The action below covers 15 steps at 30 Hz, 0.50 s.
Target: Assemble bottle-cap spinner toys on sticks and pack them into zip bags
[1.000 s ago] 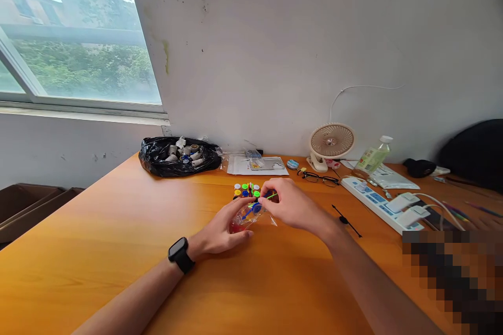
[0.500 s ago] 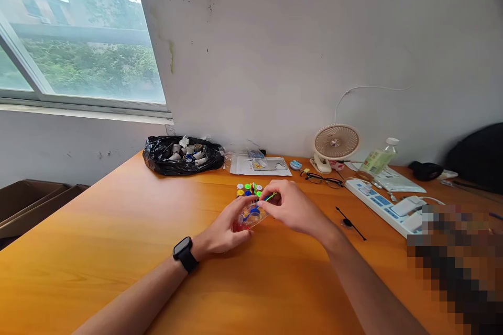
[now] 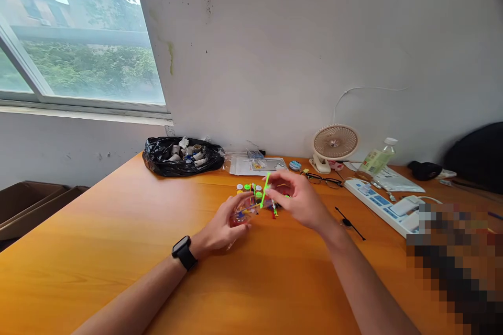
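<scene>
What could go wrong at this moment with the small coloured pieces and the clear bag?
1. The right hand pinches a thin green stick while blurred; it may slip and drop.
2. The left hand holds the clear bag tilted over the table, so pieces might spill.
3. The loose coloured caps lie just beyond the hands and could be knocked away.

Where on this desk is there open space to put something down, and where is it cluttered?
The orange table is bare on the window side, from the black bag to the near edge, and in front of the left hand. It is crowded along the wall: papers, fan, glasses, power strip. Small coloured pieces sit beside the right hand.
</scene>
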{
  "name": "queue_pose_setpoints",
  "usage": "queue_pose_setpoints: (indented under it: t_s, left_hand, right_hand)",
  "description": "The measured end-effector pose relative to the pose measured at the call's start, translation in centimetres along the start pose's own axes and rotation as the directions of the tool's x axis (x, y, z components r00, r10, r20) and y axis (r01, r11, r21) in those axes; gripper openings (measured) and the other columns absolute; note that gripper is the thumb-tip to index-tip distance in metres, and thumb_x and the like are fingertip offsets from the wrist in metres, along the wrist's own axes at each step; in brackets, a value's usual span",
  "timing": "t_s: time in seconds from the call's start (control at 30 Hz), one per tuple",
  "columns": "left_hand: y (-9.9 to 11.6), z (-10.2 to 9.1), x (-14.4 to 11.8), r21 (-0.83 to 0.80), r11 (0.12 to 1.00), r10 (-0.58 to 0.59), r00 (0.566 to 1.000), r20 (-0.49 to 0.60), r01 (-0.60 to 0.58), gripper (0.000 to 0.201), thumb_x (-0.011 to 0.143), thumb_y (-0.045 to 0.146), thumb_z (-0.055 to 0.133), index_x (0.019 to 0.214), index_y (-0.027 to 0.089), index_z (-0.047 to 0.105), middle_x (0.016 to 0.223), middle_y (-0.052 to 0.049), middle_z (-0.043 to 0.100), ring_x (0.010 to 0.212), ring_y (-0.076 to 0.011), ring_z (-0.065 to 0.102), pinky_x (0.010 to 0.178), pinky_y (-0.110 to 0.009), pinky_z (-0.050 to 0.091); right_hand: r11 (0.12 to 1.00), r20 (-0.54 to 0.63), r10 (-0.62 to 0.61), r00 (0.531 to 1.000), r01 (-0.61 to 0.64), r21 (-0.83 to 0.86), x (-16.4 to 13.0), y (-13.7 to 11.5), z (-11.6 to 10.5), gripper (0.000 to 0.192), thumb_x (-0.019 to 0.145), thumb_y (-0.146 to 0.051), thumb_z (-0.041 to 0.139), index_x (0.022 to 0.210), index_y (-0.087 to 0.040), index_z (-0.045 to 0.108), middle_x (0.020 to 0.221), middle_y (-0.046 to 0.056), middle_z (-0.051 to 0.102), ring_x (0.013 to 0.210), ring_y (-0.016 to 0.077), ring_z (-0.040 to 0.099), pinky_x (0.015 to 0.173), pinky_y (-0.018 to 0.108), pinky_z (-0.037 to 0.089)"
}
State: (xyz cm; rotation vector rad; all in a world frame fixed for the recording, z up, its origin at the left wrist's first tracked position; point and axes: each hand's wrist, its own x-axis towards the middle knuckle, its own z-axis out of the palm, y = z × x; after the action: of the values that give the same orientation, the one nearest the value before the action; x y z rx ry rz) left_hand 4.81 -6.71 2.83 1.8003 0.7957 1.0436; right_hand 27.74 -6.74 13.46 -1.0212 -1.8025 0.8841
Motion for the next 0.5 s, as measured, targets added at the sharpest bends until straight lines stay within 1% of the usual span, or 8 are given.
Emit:
queue_pose_setpoints:
  t_s: [0.03, 0.1, 0.17, 0.2, 0.27, 0.33, 0.43, 0.5]
  left_hand:
    - [0.2, 0.0, 0.0, -0.019, 1.000, 0.001, 0.999, -0.051, -0.002, 0.075, 0.087, 0.030, 0.076, 0.155, 0.030, 0.043, 0.151, -0.012, 0.051, 0.142, -0.0353, 0.048, 0.121, -0.055, 0.037]
    - [0.3, 0.2, 0.0, -0.102, 0.995, -0.022, 0.993, -0.114, 0.010, 0.090, 0.088, 0.035, 0.077, 0.162, 0.033, 0.027, 0.151, -0.013, 0.047, 0.144, -0.0343, 0.046, 0.120, -0.054, 0.038]
    - [0.0, 0.7, 0.0, -0.190, 0.980, -0.077, 0.992, -0.096, 0.057, 0.101, 0.087, 0.035, 0.078, 0.164, 0.036, 0.013, 0.146, -0.013, 0.047, 0.140, -0.0329, 0.050, 0.115, -0.052, 0.044]
    - [-0.2, 1.0, 0.0, -0.217, 0.972, -0.105, 0.992, -0.076, 0.087, 0.103, 0.086, 0.034, 0.079, 0.164, 0.036, 0.012, 0.142, -0.013, 0.049, 0.137, -0.0322, 0.053, 0.112, -0.052, 0.047]
    - [-0.6, 1.7, 0.1, -0.226, 0.966, -0.146, 0.986, -0.082, 0.124, 0.101, 0.083, 0.032, 0.081, 0.163, 0.035, 0.019, 0.135, -0.011, 0.051, 0.130, -0.0306, 0.058, 0.109, -0.050, 0.051]
    - [-0.7, 2.1, 0.3, -0.206, 0.971, -0.149, 0.979, -0.138, 0.119, 0.094, 0.082, 0.033, 0.083, 0.159, 0.032, 0.030, 0.130, -0.010, 0.054, 0.127, -0.0293, 0.060, 0.107, -0.048, 0.052]
    - [-0.4, 2.2, 0.5, -0.171, 0.981, -0.123, 0.969, -0.215, 0.086, 0.074, 0.080, 0.038, 0.085, 0.145, 0.026, 0.050, 0.127, -0.010, 0.058, 0.124, -0.0286, 0.060, 0.105, -0.047, 0.054]
    - [0.0, 2.0, 0.7, -0.104, 0.992, -0.095, 0.961, -0.259, 0.070, 0.064, 0.078, 0.041, 0.088, 0.133, 0.024, 0.059, 0.125, -0.009, 0.063, 0.119, -0.0282, 0.062, 0.105, -0.049, 0.054]
  right_hand:
    - [0.998, -0.095, -0.030, 0.995, 0.035, 0.051, 0.0, 0.1, -0.4, 0.013, 0.089, -0.031, 0.072, 0.095, -0.020, 0.068, 0.098, 0.005, 0.069, 0.090, 0.0192, 0.067, 0.082, 0.032, 0.057]
    - [0.986, -0.280, -0.058, 0.958, 0.099, 0.132, -0.2, 0.4, -1.2, 0.015, 0.089, -0.033, 0.073, 0.096, -0.021, 0.068, 0.099, 0.005, 0.069, 0.094, 0.0200, 0.067, 0.089, 0.034, 0.057]
    - [0.977, -0.395, -0.046, 0.917, 0.123, 0.174, -0.3, 0.8, -1.8, 0.017, 0.089, -0.034, 0.074, 0.097, -0.021, 0.069, 0.099, 0.005, 0.069, 0.096, 0.0201, 0.067, 0.091, 0.034, 0.056]
    - [0.976, -0.417, -0.033, 0.908, 0.120, 0.184, -0.4, 1.1, -2.0, 0.017, 0.089, -0.034, 0.074, 0.097, -0.021, 0.069, 0.098, 0.005, 0.069, 0.095, 0.0199, 0.066, 0.091, 0.034, 0.056]
    - [0.979, -0.407, -0.018, 0.913, 0.100, 0.180, -0.6, 1.5, -2.2, 0.016, 0.089, -0.034, 0.073, 0.095, -0.020, 0.069, 0.096, 0.005, 0.069, 0.092, 0.0196, 0.066, 0.088, 0.034, 0.056]
    - [0.987, -0.370, -0.023, 0.929, 0.079, 0.138, -0.7, 1.7, -2.0, 0.015, 0.090, -0.034, 0.071, 0.092, -0.020, 0.068, 0.095, 0.005, 0.068, 0.092, 0.0201, 0.065, 0.086, 0.033, 0.056]
    - [0.993, -0.307, -0.078, 0.949, 0.100, 0.057, -0.5, 1.2, -1.6, 0.014, 0.090, -0.034, 0.069, 0.088, -0.020, 0.067, 0.097, 0.006, 0.067, 0.095, 0.0215, 0.064, 0.086, 0.033, 0.056]
    - [0.992, -0.260, -0.124, 0.958, 0.130, 0.003, -0.2, 0.5, -1.3, 0.014, 0.091, -0.034, 0.067, 0.088, -0.021, 0.067, 0.100, 0.007, 0.066, 0.098, 0.0221, 0.064, 0.087, 0.033, 0.056]
